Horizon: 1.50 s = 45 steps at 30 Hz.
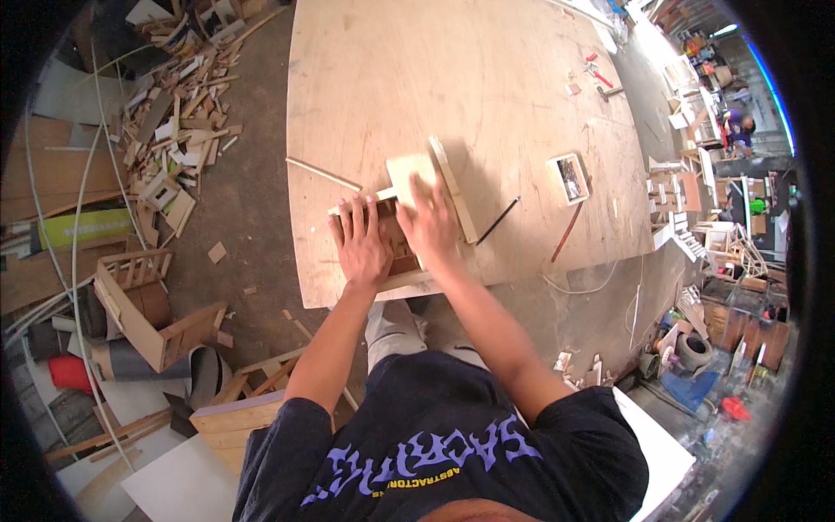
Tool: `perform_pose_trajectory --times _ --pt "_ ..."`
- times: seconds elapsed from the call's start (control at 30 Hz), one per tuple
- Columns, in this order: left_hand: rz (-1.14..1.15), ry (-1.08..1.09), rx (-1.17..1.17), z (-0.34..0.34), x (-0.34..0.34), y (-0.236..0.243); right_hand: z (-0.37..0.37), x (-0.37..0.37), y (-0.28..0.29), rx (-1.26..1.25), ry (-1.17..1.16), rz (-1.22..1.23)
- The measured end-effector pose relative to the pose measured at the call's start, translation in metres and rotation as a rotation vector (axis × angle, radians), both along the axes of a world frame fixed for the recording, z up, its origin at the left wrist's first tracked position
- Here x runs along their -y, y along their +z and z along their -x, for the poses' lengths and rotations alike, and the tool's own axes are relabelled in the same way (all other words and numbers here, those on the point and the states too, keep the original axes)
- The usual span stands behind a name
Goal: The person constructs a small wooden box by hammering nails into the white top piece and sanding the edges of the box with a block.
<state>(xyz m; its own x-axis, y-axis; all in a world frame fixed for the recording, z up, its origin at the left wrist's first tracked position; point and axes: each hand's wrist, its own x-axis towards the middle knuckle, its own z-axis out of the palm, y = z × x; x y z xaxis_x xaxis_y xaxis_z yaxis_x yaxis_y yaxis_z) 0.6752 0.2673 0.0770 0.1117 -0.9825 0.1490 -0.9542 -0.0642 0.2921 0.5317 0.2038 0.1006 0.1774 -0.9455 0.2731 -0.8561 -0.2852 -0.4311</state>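
Note:
My left hand (361, 252) lies on a shallow wooden frame (406, 278) at the near edge of the table, its fingers stretched over the frame's far strip. Just right of it, my right hand (428, 228) presses down with extended fingers on a pale wooden piece (407, 167) that is slightly blurred. The palm hides part of that piece and of the frame. A long wooden strip (454, 193) stands close along the right side of my right hand. Brown surface shows inside the frame between my hands.
On the plywood table (374, 78) lie a thin stick (323, 174), a dark pencil-like rod (498, 220), a small box of bits (569, 180), a reddish-brown stick (567, 232), a red-handled tool (597, 71) and a hammer (611, 92). Wood scraps (178, 122) cover the floor at left.

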Motion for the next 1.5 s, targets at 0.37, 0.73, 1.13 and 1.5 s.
perform_pose_trajectory --times 0.37,0.73,1.13,1.5 --pt "-0.019 0.002 0.01 -0.004 -0.008 -0.004 0.03 -0.054 -0.014 -0.058 -0.012 0.002" --pt "-0.066 0.034 0.039 -0.003 -0.004 -0.005 0.036 -0.078 -0.005 -0.109 -0.008 -0.154" --pt "0.079 0.106 -0.094 -0.008 -0.006 -0.004 0.027 -0.039 -0.003 0.025 -0.007 -0.053" --pt "0.048 0.085 -0.206 -0.008 -0.001 0.002 0.011 0.028 0.008 0.015 -0.04 -0.237"
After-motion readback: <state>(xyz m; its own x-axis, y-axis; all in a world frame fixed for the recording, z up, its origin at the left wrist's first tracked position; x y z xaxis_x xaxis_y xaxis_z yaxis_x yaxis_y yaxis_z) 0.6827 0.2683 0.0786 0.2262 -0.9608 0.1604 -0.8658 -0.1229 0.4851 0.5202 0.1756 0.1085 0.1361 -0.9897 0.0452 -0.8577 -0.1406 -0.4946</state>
